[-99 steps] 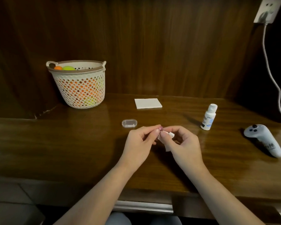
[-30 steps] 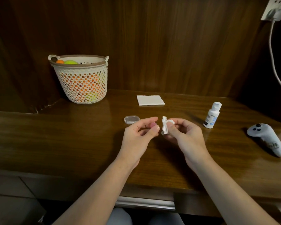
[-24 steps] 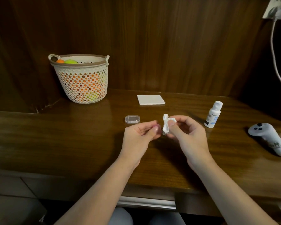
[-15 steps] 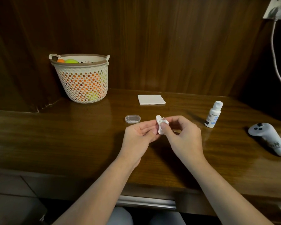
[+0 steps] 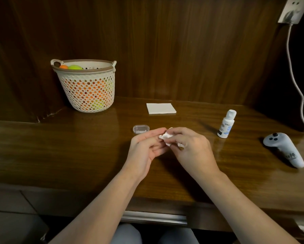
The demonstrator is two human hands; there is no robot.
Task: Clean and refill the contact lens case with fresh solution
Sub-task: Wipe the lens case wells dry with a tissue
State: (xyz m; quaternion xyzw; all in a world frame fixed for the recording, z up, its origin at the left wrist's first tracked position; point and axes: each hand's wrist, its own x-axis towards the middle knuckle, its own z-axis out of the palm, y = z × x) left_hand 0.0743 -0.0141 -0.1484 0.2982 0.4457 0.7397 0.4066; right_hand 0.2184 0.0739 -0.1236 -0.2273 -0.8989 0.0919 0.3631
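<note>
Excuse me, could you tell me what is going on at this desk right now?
A person sits at a wooden desk, both hands raised just above it. The right hand pinches a crumpled white tissue against the fingers of the left hand, which seem to hold something small that I cannot make out. A clear case lies on the desk just behind the hands. The solution bottle stands capped to the right, untouched.

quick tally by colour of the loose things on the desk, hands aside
White: 4 - folded tissue pad, solution bottle, crumpled tissue, controller
Clear: 1 - lens case
Cream: 1 - basket
Total: 6
</note>
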